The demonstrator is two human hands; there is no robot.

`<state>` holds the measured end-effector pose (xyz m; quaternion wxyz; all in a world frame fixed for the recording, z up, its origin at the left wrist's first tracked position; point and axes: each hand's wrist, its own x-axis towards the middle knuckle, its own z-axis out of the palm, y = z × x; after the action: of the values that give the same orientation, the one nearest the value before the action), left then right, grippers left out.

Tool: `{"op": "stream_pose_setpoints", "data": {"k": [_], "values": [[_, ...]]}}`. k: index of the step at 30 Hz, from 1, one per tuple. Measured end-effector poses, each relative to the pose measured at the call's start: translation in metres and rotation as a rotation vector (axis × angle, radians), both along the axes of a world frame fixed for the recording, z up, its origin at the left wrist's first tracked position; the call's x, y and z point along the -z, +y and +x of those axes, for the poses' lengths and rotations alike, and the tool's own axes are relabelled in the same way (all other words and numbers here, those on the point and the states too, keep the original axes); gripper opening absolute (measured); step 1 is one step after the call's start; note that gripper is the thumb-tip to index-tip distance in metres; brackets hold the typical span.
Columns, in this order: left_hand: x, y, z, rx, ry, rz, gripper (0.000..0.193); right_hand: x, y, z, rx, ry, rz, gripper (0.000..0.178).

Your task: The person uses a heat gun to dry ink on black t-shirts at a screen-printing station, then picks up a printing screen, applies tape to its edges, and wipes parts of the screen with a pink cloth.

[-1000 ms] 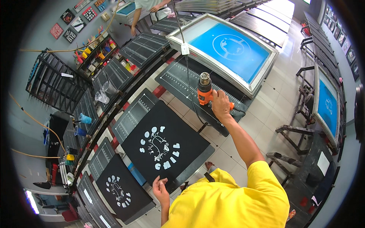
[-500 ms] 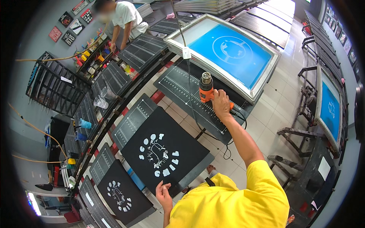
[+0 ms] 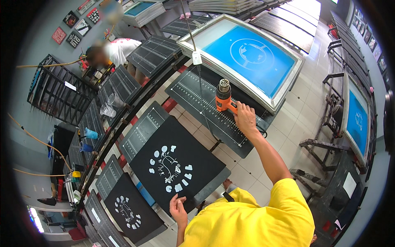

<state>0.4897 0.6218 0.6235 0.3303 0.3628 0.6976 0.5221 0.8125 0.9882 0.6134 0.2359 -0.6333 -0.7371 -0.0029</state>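
An orange and black heat gun point(image 3: 224, 99) stands nozzle up on a dark printing board point(image 3: 195, 96) with rows of white marks. My right hand point(image 3: 246, 119) is closed at the end of its handle; the palm side is hidden. Nearer to me, a black cloth point(image 3: 164, 136) with a white print of letters and a drawing point(image 3: 170, 168) lies over another board. Beside its near edge is my left hand point(image 3: 178, 210), fingers loosely bent and apart, holding nothing.
A framed screen with blue mesh point(image 3: 247, 53) lies beyond the heat gun. A cable point(image 3: 200, 88) hangs down near it. Another printed black cloth point(image 3: 129, 210) is at lower left. Farther off, a person in white point(image 3: 121, 51) bends down by the boards. Cups point(image 3: 91, 133) stand left.
My right hand has slid toward the handle's end, showing more of the heat gun's handle. The person in white has bent lower. My left hand has barely moved.
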Motion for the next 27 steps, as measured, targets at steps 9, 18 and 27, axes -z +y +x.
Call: {"op": "stream_pose_setpoints", "data": {"k": [9, 18, 27], "values": [[0.004, -0.003, 0.002, 0.019, 0.004, 0.009, 0.028, 0.01, -0.024, 0.018, 0.011, 0.021, 0.025, 0.067], [0.006, 0.0, 0.001, 0.047, 0.081, 0.014, 0.024, -0.002, -0.068, 0.028, 0.008, 0.106, 0.124, 0.058], [0.008, 0.013, -0.012, 0.067, 0.717, 0.176, 0.009, -0.002, -0.156, 0.019, -0.207, 0.27, 0.235, 0.037]]}}
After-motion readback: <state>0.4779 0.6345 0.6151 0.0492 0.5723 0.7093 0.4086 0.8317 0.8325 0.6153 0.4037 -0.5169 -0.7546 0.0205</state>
